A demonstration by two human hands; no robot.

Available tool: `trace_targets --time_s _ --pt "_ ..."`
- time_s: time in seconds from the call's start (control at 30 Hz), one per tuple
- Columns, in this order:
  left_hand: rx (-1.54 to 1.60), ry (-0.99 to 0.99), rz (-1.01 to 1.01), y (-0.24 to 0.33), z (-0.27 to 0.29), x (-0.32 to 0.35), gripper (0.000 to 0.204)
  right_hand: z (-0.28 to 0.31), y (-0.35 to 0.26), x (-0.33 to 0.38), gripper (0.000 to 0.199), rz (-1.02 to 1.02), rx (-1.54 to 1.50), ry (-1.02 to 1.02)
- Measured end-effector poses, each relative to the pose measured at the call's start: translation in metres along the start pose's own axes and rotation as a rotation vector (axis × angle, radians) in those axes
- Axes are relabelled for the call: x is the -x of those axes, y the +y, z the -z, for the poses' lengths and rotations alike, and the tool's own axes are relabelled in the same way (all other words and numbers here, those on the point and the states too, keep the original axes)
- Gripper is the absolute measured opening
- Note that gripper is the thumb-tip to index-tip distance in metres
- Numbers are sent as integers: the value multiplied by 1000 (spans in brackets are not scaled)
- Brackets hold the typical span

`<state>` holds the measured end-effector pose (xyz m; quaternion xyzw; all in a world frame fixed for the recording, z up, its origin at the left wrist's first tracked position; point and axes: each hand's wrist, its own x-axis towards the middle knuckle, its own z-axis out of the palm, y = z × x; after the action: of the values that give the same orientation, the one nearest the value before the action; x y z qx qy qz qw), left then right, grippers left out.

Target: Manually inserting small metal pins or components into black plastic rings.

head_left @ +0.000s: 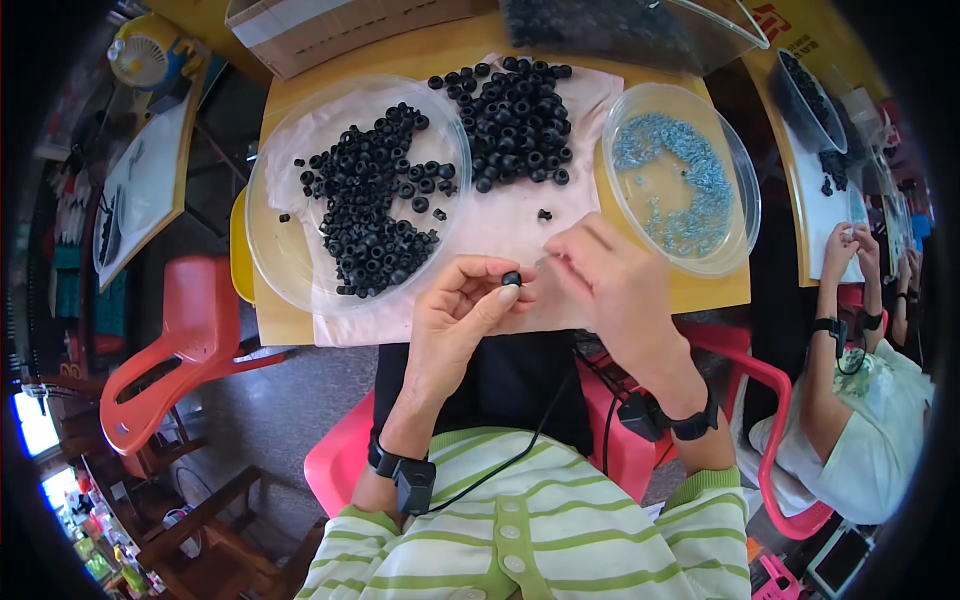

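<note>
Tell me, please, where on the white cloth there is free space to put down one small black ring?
The white cloth is bare between the loose pile of black rings and the two hands, apart from one stray ring. A thin strip is also free beside the dish of small metal screws. The left dish is crowded with rings.

Both hands meet, left hand point(462, 305) in pinching grip, right hand point(612, 285) curled.

Yellow table point(300, 330), red plastic chairs point(185, 330), grey floor point(260, 410), bright daylight.
</note>
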<state>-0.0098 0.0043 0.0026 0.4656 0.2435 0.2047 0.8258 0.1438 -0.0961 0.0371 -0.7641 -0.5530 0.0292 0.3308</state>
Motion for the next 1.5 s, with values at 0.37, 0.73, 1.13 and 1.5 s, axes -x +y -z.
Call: trace_targets --time_s 0.37,0.73,1.13,1.5 --pt "161 41 -61 0 2 13 19 -10 -6 7 11 -2 -12 -53" --pt "294 -36 52 6 -13 18 20 25 -27 11 8 -262 -986 -112" --pt "277 -68 53 2 -13 14 20 25 -23 17 19 55 -364 57" --pt "234 -34 103 -4 -6 -2 17 6 3 -13 12 -113 -249 70"
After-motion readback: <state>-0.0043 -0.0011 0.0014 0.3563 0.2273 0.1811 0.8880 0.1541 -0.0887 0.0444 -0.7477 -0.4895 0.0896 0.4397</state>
